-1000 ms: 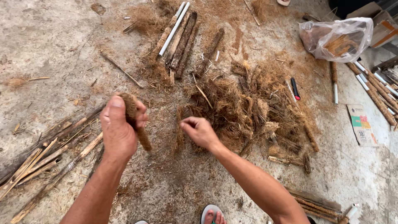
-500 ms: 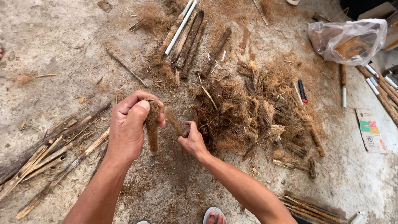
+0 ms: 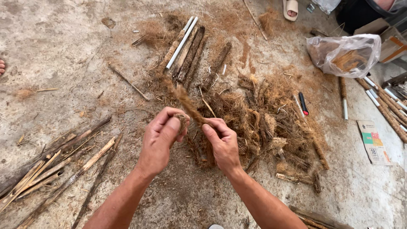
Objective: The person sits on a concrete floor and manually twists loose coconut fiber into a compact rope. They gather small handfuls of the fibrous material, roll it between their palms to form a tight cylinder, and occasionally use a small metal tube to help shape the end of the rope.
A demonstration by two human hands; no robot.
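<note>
Both hands closed on one fibre-wrapped stick (image 3: 188,106), held low over the concrete floor (image 3: 63,51), centre of view. Left hand (image 3: 160,142) curled, thumb and fingers pressed together around the stick's lower end and a wad of brown fibre. Right hand (image 3: 222,142) pinching the stick just beside the left, fingertips tight on it, no gap showing. Stick tilted, free end pointing up and left, away from the body.

Just beyond the hands, big loose fibre pile (image 3: 263,118) with several dark husk-covered sticks mixed in, number not countable. Further up, row of wrapped sticks (image 3: 190,55), about five lying side by side, plus one bare white tube (image 3: 182,42) across them. One more wrapped stick (image 3: 218,61) lying apart to the right of the row.

Left side: bundle of split pale slats (image 3: 51,165), roughly ten, fanned out on the floor. One thin twig (image 3: 127,80) lying alone, well apart from them.

Right side: one clear plastic bag (image 3: 343,53) with fibre inside, one red-and-black marker (image 3: 303,104), one half-wrapped white tube (image 3: 343,99), one small printed carton (image 3: 373,142) lying flat. More wrapped and white tubes (image 3: 388,101) at the right edge, partly cut off, count unclear. One sandalled foot (image 3: 291,8) at the top edge, another person's.
</note>
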